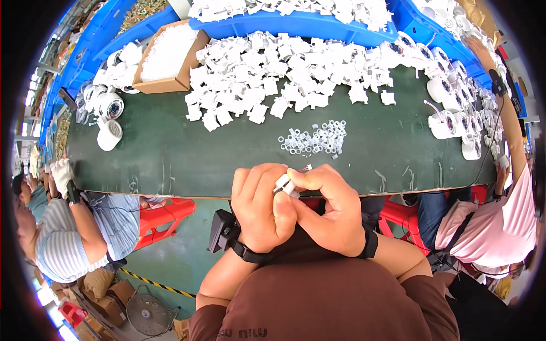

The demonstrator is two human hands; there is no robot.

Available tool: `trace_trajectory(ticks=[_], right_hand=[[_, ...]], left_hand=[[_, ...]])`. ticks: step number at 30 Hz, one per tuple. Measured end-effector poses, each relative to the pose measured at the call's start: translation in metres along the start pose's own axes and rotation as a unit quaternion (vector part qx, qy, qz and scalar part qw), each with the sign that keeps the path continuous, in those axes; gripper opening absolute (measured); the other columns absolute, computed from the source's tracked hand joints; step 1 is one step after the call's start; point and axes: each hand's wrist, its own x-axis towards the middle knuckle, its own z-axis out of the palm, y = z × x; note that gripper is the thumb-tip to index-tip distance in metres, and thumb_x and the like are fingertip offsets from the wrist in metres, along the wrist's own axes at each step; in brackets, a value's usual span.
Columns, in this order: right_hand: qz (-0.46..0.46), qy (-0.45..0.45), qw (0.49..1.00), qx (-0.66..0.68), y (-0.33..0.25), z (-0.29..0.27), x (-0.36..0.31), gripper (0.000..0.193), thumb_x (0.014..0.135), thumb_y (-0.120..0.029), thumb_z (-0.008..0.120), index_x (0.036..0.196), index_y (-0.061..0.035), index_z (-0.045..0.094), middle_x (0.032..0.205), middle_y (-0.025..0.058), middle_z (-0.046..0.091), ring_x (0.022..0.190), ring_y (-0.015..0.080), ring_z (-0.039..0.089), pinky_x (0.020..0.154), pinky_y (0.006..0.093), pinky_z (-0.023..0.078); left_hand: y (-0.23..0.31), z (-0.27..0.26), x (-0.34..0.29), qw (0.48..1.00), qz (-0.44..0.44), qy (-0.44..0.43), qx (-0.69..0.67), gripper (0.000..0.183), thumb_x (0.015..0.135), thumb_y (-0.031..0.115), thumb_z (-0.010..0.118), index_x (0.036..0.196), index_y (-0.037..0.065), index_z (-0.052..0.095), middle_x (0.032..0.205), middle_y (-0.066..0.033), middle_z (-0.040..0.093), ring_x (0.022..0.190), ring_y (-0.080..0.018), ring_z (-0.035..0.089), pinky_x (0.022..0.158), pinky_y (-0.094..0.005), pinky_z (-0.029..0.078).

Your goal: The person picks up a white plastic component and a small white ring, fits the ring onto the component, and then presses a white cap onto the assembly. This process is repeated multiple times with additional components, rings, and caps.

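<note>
My left hand (pixel 261 206) and my right hand (pixel 333 209) meet just off the table's near edge. Between their thumbs and fingers both grip a small white plastic part (pixel 284 183), mostly covered by the fingertips. A short thin wire with a small white connector (pixel 309 167) pokes out beside my right thumb. Beyond my hands lies a loose patch of small clear-white rings (pixel 318 139). Farther back spreads a big heap of white plastic pieces (pixel 250 74), of which the held one could be a kind; I cannot tell for sure.
The dark green table (pixel 187 150) carries white round camera-like units (pixel 455 108) at right and more (pixel 110 107) at left. A cardboard box (pixel 165 85) of small white parts and a blue bin (pixel 296 24) stand behind. Co-workers (pixel 91 227) (pixel 489 227) sit at both sides near red stools (pixel 165 216).
</note>
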Motion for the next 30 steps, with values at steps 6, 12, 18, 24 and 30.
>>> trace_trajectory(ticks=[6, 12, 18, 24, 30], right_hand=[[-0.023, 0.01, 0.999, -0.027, -0.005, 0.005, 0.001, 0.043, 0.081, 0.005, 0.082, 0.121, 0.0028, 0.066, 0.099, 0.0095, 0.066, 0.087, 0.018, 0.063, 0.077, 0.0294, 0.051], [-0.001, 0.008, 1.0, -0.016, -0.006, 0.005, -0.003, 0.042, 0.082, 0.006, 0.081, 0.12, 0.0031, 0.066, 0.1, 0.0093, 0.065, 0.088, 0.0174, 0.064, 0.078, 0.0292, 0.051], [0.018, -0.001, 1.0, -0.014, -0.005, 0.006, -0.003, 0.04, 0.085, 0.008, 0.078, 0.122, 0.0028, 0.064, 0.101, 0.0096, 0.065, 0.092, 0.0156, 0.065, 0.081, 0.0294, 0.052], [0.156, 0.02, 0.965, 0.208, -0.017, 0.003, 0.009, 0.026, 0.097, 0.007, 0.065, 0.122, 0.0013, 0.064, 0.107, 0.009, 0.067, 0.092, 0.012, 0.066, 0.08, 0.0275, 0.054], [0.042, -0.026, 0.998, 0.036, -0.011, -0.005, 0.012, 0.015, 0.096, 0.006, 0.066, 0.11, 0.0015, 0.07, 0.102, 0.0086, 0.067, 0.083, 0.0125, 0.065, 0.071, 0.0251, 0.054]], left_hand=[[-0.002, 0.002, -0.005, 1.0, 0.003, 0.027, -0.012, 0.036, 0.095, 0.028, 0.047, 0.099, -0.001, 0.067, 0.098, -0.0137, 0.071, 0.077, -0.0302, 0.058, 0.072, -0.0402, 0.044], [-0.002, 0.001, -0.005, 0.999, 0.006, 0.027, -0.023, 0.035, 0.094, 0.027, 0.047, 0.099, -0.001, 0.068, 0.099, -0.0135, 0.072, 0.077, -0.0293, 0.058, 0.072, -0.0397, 0.044], [-0.007, 0.0, -0.003, 0.999, 0.013, 0.022, -0.022, 0.033, 0.094, 0.026, 0.048, 0.098, 0.001, 0.069, 0.098, -0.0125, 0.072, 0.078, -0.0285, 0.057, 0.073, -0.0396, 0.044], [-0.011, -0.02, 0.006, 0.982, -0.086, -0.04, -0.165, 0.035, 0.096, 0.025, 0.045, 0.099, 0.0, 0.069, 0.097, -0.0135, 0.071, 0.08, -0.0287, 0.057, 0.08, -0.0396, 0.045], [-0.007, -0.024, -0.002, 0.798, -0.286, -0.07, -0.526, 0.029, 0.099, 0.023, 0.049, 0.115, 0.0, 0.056, 0.108, -0.0112, 0.068, 0.088, -0.0122, 0.06, 0.078, -0.0277, 0.049]])
